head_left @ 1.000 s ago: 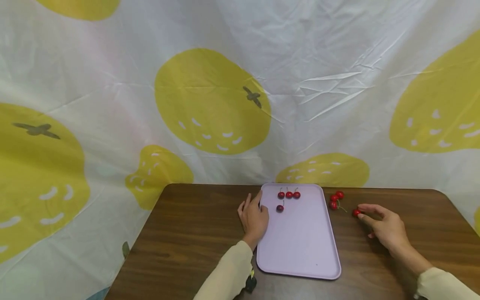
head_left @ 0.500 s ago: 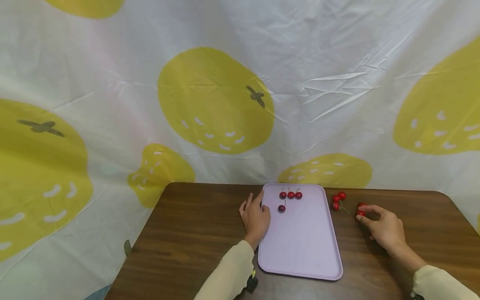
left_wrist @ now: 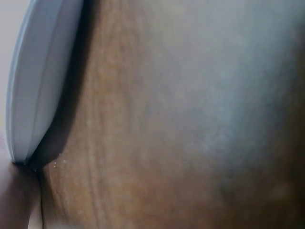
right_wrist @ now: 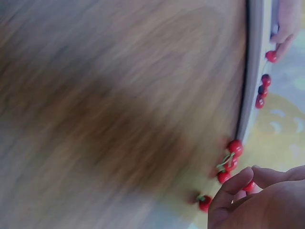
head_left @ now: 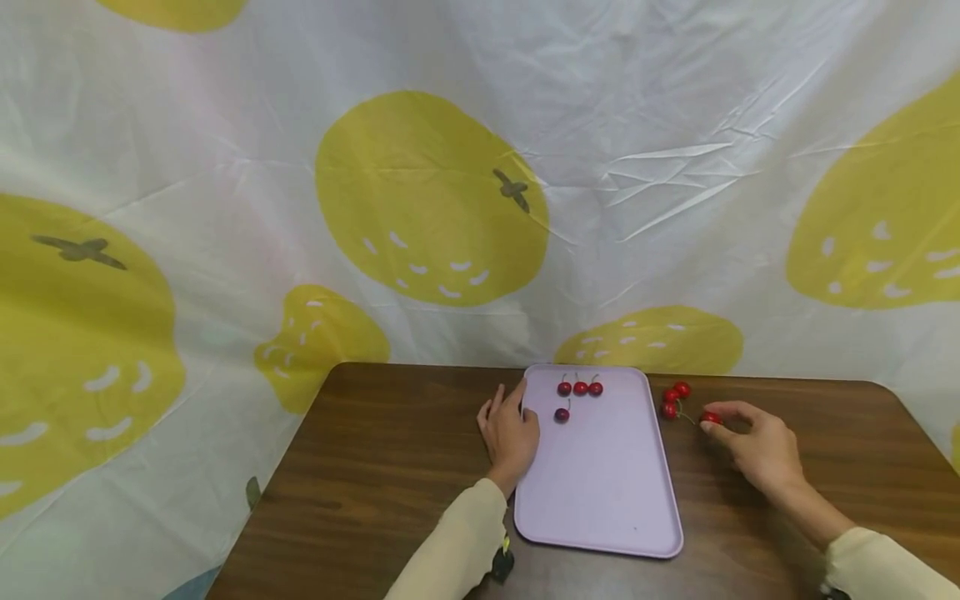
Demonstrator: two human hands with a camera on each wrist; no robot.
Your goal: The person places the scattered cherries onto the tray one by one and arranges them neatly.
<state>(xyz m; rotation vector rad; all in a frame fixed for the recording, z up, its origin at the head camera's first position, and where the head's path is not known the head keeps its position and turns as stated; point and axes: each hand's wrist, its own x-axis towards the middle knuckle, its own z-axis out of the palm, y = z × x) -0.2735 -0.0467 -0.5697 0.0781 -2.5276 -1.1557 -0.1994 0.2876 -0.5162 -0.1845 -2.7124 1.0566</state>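
My right hand [head_left: 763,450] pinches a red cherry [head_left: 711,418] between thumb and fingertips, close above the table right of the tray. In the right wrist view another cherry [right_wrist: 205,202] with a green stem lies beside the fingers. Nearby is a cluster of three red cherries [head_left: 669,410], one with a long green stem. On the lilac tray [head_left: 600,492], three cherries [head_left: 581,388] stand in a row at the far end, stems up. A darker cherry [head_left: 562,415] sits below the row's left end. My left hand [head_left: 510,437] rests along the tray's left rim, fingers extended.
A brown wooden table [head_left: 390,467] carries the tray. Behind its far edge hangs a white curtain [head_left: 585,208] printed with yellow fruit. Around the left wrist is a dark strapped object [head_left: 502,563].
My right hand has moved slightly left with the pinched cherry, toward the cluster. Half a second ago two cherries showed at its fingertips; now one shows in the head view. The left hand stays put.
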